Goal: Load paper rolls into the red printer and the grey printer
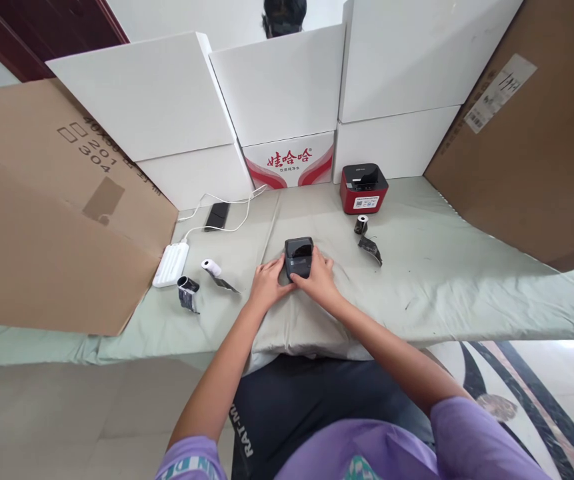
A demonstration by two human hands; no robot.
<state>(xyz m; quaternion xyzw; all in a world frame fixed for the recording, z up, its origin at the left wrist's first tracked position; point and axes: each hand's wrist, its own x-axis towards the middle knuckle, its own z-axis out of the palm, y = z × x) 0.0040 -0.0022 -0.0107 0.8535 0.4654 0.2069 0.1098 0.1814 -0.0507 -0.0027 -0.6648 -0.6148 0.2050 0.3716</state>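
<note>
A small black portable printer (299,259), its lid glossy, is on the cloth-covered table in front of me. My left hand (269,283) holds it along the left side and lower edge. Against its right side and front edge is my right hand (318,275), with the thumb across the lower corner. Both hands are closed around the device, and its underside is hidden. To the left lie a white paper roll (211,268) with a dark torn strip and a dark-wrapped roll (187,291). Another small roll (361,224) with a dark strip lies to the right.
A red and black boxy device (364,189) stands at the back right. On the left are a white power bank (171,264) with a cable and a black phone (217,217). White boxes (277,87) and cardboard panels (57,220) wall the table. Behind them a person's head (285,17) shows.
</note>
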